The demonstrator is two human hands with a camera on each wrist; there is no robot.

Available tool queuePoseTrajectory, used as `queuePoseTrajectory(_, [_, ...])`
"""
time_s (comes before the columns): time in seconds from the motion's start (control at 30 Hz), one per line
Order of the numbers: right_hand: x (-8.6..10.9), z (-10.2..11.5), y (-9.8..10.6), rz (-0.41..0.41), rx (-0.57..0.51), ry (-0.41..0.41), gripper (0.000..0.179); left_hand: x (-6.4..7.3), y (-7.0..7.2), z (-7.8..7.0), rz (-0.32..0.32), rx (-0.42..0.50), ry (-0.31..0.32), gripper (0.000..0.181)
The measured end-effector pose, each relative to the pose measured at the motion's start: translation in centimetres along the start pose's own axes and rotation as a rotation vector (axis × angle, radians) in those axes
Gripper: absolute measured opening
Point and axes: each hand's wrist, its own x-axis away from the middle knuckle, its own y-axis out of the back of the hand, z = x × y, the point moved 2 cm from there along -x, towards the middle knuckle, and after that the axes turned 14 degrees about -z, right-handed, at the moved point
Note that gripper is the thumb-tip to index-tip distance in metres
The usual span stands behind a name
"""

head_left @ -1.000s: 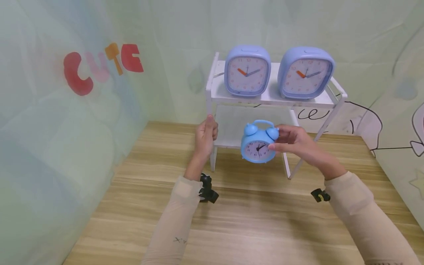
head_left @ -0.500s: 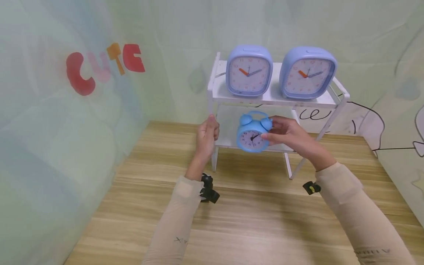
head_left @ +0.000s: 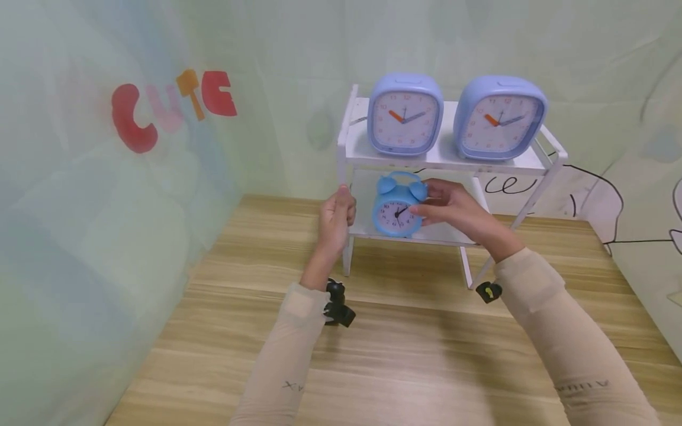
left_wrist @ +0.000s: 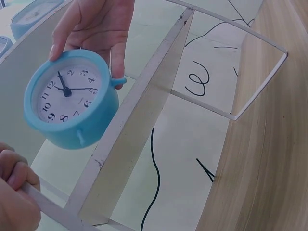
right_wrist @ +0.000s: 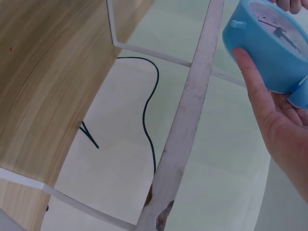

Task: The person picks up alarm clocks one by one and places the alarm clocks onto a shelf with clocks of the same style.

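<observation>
A light-blue twin-bell alarm clock [head_left: 396, 216] is held by my right hand [head_left: 453, 208], thumb at the edge of its face and the other fingers behind its right side. In the head view it overlaps the front edge of the white rack's lower shelf [head_left: 367, 195], on the left half. The left wrist view shows its dial [left_wrist: 67, 94] and little feet close over the shelf edge. My left hand [head_left: 335, 219] grips the rack's front left post. Two lavender square clocks, one on the left [head_left: 405, 115] and one on the right [head_left: 501, 118], stand on the top shelf.
The rack stands on a wood-grain surface [head_left: 405, 355]. A pale printed backdrop [head_left: 288, 118] with coloured letters closes in the back and sides. Slanted white legs [head_left: 466, 266] carry the rack at the right.
My right hand has carried the blue alarm clock left and further back, from in front of the rack to the lower shelf's edge. My left hand keeps its grip on the post.
</observation>
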Motion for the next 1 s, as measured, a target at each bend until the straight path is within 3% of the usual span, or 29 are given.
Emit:
queuePoseTrajectory(0.6, [-2.3,-0.1,-1.0,0.056,-0.063,0.011,0.05,-0.1,0.1,0.0,0.007,0.005,0.007,0.047])
queuePoseTrajectory(1.0, [-2.9,-0.1,-1.5,0.072,-0.055,0.009,0.05,0.0,0.1,0.1,0.015,-0.006,-0.025,0.047])
